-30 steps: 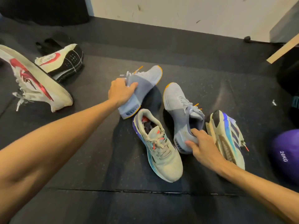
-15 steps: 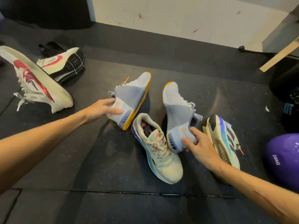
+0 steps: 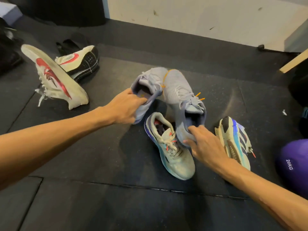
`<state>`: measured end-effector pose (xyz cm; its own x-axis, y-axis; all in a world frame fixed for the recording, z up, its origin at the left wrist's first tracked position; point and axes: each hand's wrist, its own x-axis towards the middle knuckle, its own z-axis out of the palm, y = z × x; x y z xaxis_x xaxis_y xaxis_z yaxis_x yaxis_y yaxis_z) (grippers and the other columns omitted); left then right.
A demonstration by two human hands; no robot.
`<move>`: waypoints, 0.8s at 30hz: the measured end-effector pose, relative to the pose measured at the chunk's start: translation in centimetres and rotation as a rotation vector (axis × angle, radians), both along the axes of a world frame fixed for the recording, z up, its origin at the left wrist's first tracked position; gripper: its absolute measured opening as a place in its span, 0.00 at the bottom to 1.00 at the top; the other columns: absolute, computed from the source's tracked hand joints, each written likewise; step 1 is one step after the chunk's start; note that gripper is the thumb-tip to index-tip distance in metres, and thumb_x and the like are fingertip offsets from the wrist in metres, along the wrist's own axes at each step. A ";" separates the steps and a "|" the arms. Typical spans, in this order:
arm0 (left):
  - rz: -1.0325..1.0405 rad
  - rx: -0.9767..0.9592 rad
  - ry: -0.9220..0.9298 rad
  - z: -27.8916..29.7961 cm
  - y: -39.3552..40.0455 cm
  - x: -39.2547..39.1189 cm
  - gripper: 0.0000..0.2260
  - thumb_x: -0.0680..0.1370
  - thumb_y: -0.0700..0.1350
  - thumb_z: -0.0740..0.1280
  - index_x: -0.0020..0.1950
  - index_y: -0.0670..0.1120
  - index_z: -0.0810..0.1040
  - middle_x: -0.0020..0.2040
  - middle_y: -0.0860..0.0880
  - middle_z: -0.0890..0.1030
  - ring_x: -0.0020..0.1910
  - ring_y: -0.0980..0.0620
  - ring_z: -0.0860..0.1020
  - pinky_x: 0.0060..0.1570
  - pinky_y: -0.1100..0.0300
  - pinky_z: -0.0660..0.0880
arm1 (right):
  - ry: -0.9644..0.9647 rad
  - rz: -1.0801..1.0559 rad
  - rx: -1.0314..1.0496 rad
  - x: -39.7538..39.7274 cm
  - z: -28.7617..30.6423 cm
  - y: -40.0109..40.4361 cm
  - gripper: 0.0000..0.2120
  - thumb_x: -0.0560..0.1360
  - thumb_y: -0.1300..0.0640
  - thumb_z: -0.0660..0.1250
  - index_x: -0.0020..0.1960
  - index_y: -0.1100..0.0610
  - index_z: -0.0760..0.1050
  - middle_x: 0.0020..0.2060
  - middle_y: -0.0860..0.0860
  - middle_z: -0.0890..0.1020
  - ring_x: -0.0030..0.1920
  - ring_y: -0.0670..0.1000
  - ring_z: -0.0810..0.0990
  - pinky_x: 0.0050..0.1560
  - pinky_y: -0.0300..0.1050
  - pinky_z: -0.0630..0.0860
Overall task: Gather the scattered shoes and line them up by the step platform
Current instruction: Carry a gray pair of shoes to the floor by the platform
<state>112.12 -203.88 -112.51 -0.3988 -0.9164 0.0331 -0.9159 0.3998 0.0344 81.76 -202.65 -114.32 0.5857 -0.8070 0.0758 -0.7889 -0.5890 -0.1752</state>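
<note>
Both hands are on the pale lilac pair in the middle of the black rubber floor (image 3: 103, 205). The left hand (image 3: 124, 108) pinches the heel collar of the left lilac shoe (image 3: 147, 88), thumb tucked inside the opening. The right hand (image 3: 205, 146) grips the heel of the right lilac shoe (image 3: 180, 94), fingers curled into its collar. The two toes touch at twelve o'clock. Between the hands, toward six o'clock, a teal-soled grey shoe (image 3: 175, 154) sits upright, touching the right lilac shoe. At three o'clock its mate (image 3: 236, 140) lies on its side beside a purple weight ball (image 3: 293, 165). Out at ten o'clock a white shoe with a red swoosh (image 3: 55, 77) leans tilted against another white shoe (image 3: 81, 61) lying on its side.
</note>
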 end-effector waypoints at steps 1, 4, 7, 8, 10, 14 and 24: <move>0.019 -0.006 -0.053 1.2 0.9 -1.2 0.13 0.64 0.46 0.67 0.45 0.43 0.76 0.37 0.41 0.81 0.37 0.40 0.79 0.45 0.53 0.65 | 0.041 0.012 -0.070 0.8 1.2 0.3 0.08 0.70 0.57 0.72 0.43 0.60 0.74 0.34 0.57 0.76 0.34 0.62 0.77 0.30 0.51 0.71; 0.067 0.105 -0.318 5.6 3.3 -4.6 0.15 0.65 0.48 0.70 0.48 0.43 0.75 0.40 0.44 0.81 0.39 0.44 0.80 0.46 0.54 0.66 | 0.152 0.063 -0.143 3.5 6.7 1.8 0.12 0.61 0.62 0.78 0.35 0.58 0.74 0.28 0.55 0.76 0.30 0.59 0.76 0.24 0.46 0.68; 0.069 0.144 -0.436 13.2 6.0 -6.9 0.21 0.54 0.54 0.74 0.40 0.43 0.81 0.29 0.48 0.78 0.28 0.49 0.77 0.38 0.58 0.69 | 0.189 0.086 -0.081 4.4 14.4 3.5 0.13 0.55 0.62 0.79 0.34 0.57 0.76 0.27 0.54 0.78 0.31 0.57 0.78 0.25 0.47 0.71; 0.068 0.118 -0.422 16.1 6.8 -7.2 0.23 0.49 0.54 0.74 0.38 0.42 0.82 0.26 0.48 0.77 0.25 0.50 0.75 0.35 0.59 0.69 | 0.197 0.083 -0.057 4.3 17.3 4.1 0.13 0.54 0.62 0.79 0.34 0.56 0.77 0.27 0.53 0.78 0.32 0.56 0.78 0.25 0.47 0.72; 0.075 0.113 -0.415 22.8 8.1 -7.9 0.28 0.48 0.54 0.74 0.41 0.38 0.84 0.25 0.47 0.77 0.24 0.49 0.75 0.35 0.60 0.70 | 0.234 0.074 -0.004 3.7 24.0 5.3 0.14 0.53 0.61 0.80 0.34 0.55 0.77 0.28 0.53 0.78 0.32 0.56 0.78 0.26 0.47 0.72; 0.069 0.266 -0.508 38.6 8.8 -10.7 0.29 0.72 0.48 0.65 0.66 0.29 0.69 0.43 0.41 0.83 0.40 0.46 0.79 0.49 0.54 0.67 | 0.146 -0.028 0.191 0.3 39.2 5.3 0.13 0.58 0.56 0.79 0.38 0.55 0.77 0.32 0.53 0.78 0.33 0.57 0.79 0.28 0.43 0.64; 0.080 0.128 -0.349 74.7 6.3 -20.0 0.16 0.71 0.51 0.69 0.53 0.42 0.76 0.45 0.45 0.80 0.43 0.45 0.78 0.51 0.53 0.63 | -0.423 -0.378 0.504 -8.8 71.9 3.9 0.10 0.70 0.51 0.73 0.47 0.54 0.79 0.36 0.52 0.80 0.40 0.57 0.75 0.43 0.54 0.75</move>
<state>92.14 -197.59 -37.79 -0.2931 -0.9331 -0.2084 -0.9094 0.3394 -0.2403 72.96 -198.77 -42.44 0.2656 -0.9435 -0.1981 -0.7268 -0.0609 -0.6841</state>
